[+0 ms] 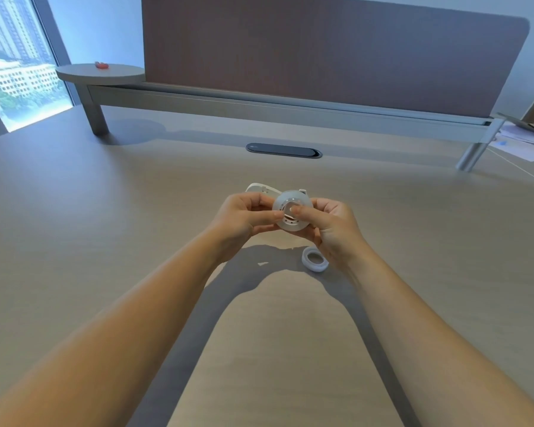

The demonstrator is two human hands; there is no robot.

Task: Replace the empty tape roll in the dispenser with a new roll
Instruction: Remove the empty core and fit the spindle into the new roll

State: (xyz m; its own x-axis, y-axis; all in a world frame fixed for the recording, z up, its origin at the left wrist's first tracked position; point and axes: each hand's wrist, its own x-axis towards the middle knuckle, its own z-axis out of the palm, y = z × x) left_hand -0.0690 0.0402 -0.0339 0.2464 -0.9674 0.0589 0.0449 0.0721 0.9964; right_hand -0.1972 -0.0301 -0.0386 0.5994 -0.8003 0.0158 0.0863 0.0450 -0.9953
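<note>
I hold a round translucent white tape roll [292, 211] above the desk with both hands. My left hand [244, 217] pinches its left edge, and my right hand [330, 223] grips the right side with the thumb pressed into the centre hole. A white dispenser part [261, 188] lies on the desk just behind my left hand, partly hidden. A smaller white ring, a bare tape core [315, 259], lies flat on the desk below my right hand.
A dark cable slot [284, 150] is set into the wooden desk [105, 211] further back. Behind it runs a raised shelf [259, 106] with a brown divider panel [321, 47]. Papers [518, 140] lie at the far right.
</note>
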